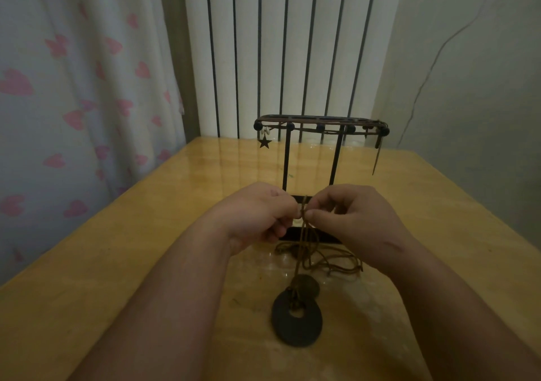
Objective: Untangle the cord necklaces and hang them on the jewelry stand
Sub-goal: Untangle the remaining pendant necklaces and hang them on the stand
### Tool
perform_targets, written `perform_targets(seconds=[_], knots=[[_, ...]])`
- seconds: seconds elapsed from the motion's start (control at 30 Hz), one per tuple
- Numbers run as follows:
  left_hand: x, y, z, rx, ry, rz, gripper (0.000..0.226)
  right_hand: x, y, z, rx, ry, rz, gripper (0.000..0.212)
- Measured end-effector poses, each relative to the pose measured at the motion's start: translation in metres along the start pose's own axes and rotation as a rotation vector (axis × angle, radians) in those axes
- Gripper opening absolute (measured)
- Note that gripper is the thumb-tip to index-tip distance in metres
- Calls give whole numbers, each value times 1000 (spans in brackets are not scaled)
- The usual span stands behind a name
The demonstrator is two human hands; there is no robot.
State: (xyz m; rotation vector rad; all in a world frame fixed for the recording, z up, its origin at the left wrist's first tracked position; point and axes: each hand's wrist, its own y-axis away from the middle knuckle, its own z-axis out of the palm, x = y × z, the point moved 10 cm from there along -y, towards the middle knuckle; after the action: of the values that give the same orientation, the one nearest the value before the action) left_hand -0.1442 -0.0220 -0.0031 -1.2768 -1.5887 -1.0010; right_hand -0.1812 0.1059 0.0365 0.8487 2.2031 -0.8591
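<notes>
A black metal jewelry stand rises at the far middle of the wooden table; a star pendant hangs from its left end and a dark cord drapes along its top bar. My left hand and my right hand meet in front of the stand's base, both pinching the brown cord of a necklace. The cord runs down to a dark ring pendant near me, with a second dark disc just behind it. More tangled cord lies on the table below my right hand.
A white ribbed radiator stands behind the table. A curtain with pink hearts hangs at the left, and a plain wall with a thin crack is at the right. The stand's flat base sits partly hidden by my hands.
</notes>
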Motion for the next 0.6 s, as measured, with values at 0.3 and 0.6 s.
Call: perform_targets(seconds=[0.3, 0.6], knots=[[-6, -1, -3, 20, 10, -42, 15, 5, 0, 9, -68, 14, 33, 9], [4, 0, -7, 53, -45, 45, 11, 6, -1, 8, -67, 15, 26, 10]])
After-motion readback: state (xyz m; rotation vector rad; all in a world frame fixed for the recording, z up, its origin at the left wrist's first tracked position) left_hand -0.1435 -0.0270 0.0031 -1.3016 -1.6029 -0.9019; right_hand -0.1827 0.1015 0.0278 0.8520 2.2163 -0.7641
